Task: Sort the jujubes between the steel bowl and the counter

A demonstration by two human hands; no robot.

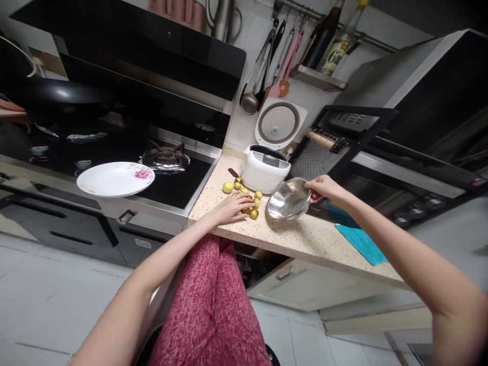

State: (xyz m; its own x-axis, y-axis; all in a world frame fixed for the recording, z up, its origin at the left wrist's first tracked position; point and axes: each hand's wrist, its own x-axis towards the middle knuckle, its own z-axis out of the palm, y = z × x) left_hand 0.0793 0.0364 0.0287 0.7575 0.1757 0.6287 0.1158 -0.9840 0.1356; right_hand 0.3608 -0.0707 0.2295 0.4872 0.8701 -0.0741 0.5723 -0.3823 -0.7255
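My left hand (235, 208) lies over several small yellow-green fruits (253, 213) on the speckled countertop, its fingers stretched out and apart. Some of the fruits are partly hidden beneath the fingers. With my right hand (322, 188) I grip the rim of a shiny metal bowl (288, 201), which is tilted so its inside faces the fruits. I can see no contents in the bowl. Just behind the fruits stands a white rice cooker (265, 170) with its lid (279, 124) raised. A short dark brown handle (233, 173) lies at the cooker's left.
A white plate with a pink flower (114, 179) rests at the front of the black gas stove (204, 182), near a burner (165, 156). A black wok (57, 99) is farther left. A turquoise cloth (362, 244) lies on the counter's right, below the oven (407, 188). Utensils (267, 66) hang behind.
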